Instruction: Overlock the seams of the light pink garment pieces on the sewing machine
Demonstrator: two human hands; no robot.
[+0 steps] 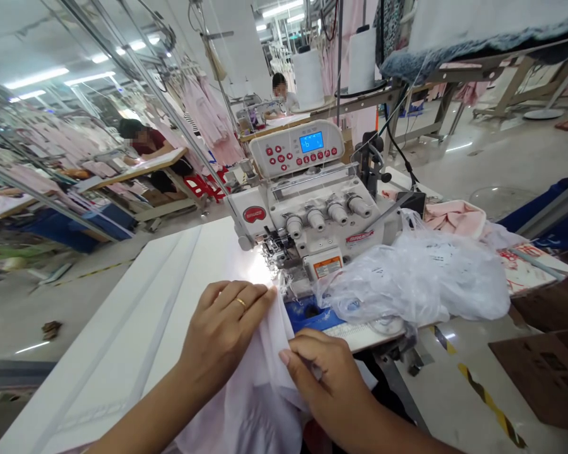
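A white overlock sewing machine (312,208) stands in front of me with its work lamp lit. White fabric (253,403) hangs over the table's front edge and runs up to the needle area. With fingers together and bent over the cloth, my left hand (230,321) holds it just short of the presser foot (277,255); a ring shows on one finger. My right hand (324,369) pinches the fabric's right edge between thumb and fingers, lower and nearer to me. The fabric under my left hand's fingertips is partly hidden.
A clear plastic bag (421,277) of white material lies right of the machine, with pink fabric (454,217) behind it. The white tabletop (118,334) extends left. Thread cones (307,79) stand behind. A cardboard box (544,378) sits on the floor at right. Two people work farther back.
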